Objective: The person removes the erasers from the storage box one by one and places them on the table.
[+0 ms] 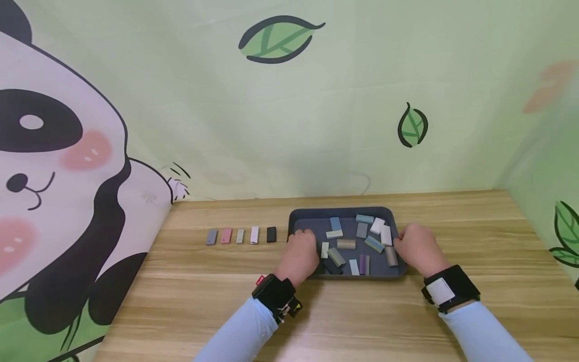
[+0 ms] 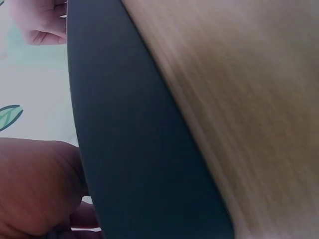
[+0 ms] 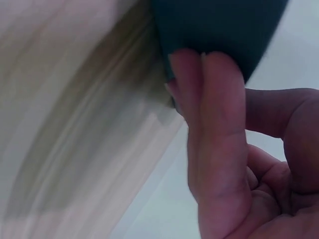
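A dark oblong tray [image 1: 312,214] holds scattered blocks [image 1: 346,244]

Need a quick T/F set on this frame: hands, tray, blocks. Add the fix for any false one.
1. The left hand grips the dark tray. True.
2. The right hand is clear of the tray. False: it holds the tray at its right end.
3. A row of five small blocks lies outside the tray, on the left in the head view. True.
4. In that row, the pink block is closest to the tray. False: the black block is; pink is second from the left end.
5. The purple block lies inside the tray. True.
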### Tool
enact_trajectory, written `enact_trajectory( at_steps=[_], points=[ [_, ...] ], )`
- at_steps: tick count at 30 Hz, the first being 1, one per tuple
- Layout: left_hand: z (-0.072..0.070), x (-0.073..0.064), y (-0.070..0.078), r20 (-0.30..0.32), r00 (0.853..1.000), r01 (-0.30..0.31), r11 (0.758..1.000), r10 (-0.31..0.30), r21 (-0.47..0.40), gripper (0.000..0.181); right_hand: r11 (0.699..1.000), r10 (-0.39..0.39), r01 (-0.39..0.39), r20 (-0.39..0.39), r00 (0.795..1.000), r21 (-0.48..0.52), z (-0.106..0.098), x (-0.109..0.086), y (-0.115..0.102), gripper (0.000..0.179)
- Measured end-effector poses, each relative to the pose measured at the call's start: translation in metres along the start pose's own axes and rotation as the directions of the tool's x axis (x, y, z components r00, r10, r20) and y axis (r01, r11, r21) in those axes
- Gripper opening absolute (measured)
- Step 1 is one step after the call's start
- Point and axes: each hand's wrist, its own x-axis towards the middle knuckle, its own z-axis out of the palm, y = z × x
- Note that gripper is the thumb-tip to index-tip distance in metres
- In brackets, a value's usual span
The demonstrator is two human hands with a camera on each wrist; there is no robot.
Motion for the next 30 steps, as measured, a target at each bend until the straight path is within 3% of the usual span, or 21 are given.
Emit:
enact_trajectory(
  at_steps=[4, 8, 16, 18, 21, 25, 30],
  points=[
    [-0.001, -0.004, -0.002, -0.018, 0.999, -0.05, 0.999, 0.05, 0.003, 0.009, 1.0, 0.012, -0.013, 0.043, 0.999, 0.016, -0.005, -0.001, -0.004, 0.03],
    [-0.002, -0.007, -0.005, -0.031, 0.996, -0.086, 0.996, 0.086, -0.001, 0.009, 1.0, -0.003, 0.002, 0.039, 0.999, 0.025, -0.008, -0.002, -0.006, 0.027],
    [-0.006, -0.013, -0.008, -0.036, 0.995, -0.097, 0.995, 0.096, -0.022, 0.012, 1.0, -0.015, 0.014, 0.029, 0.999, 0.024, -0.005, -0.002, -0.008, 0.027],
    [-0.011, -0.015, -0.009, -0.031, 0.996, -0.084, 0.994, 0.082, -0.068, 0.011, 1.0, -0.016, 0.015, 0.03, 0.999, 0.025, -0.004, -0.002, -0.007, 0.028],
    [-0.022, -0.02, -0.012, -0.031, 0.999, -0.04, 0.985, 0.035, -0.168, 0.012, 1.0, -0.013, 0.012, 0.028, 1.0, 0.022, -0.004, -0.002, -0.007, 0.029],
    [-0.045, -0.027, -0.023, -0.057, 0.995, 0.06, 0.949, -0.081, -0.309, 0.017, 1.0, -0.017, 0.017, 0.013, 1.0, 0.013, -0.004, -0.002, -0.006, 0.03],
    [-0.065, -0.036, -0.053, -0.14, 0.961, 0.161, 0.896, -0.237, -0.414, 0.024, 1.0, -0.017, 0.017, 0.009, 1.0, 0.017, -0.005, -0.002, -0.005, 0.03]
  ],
)
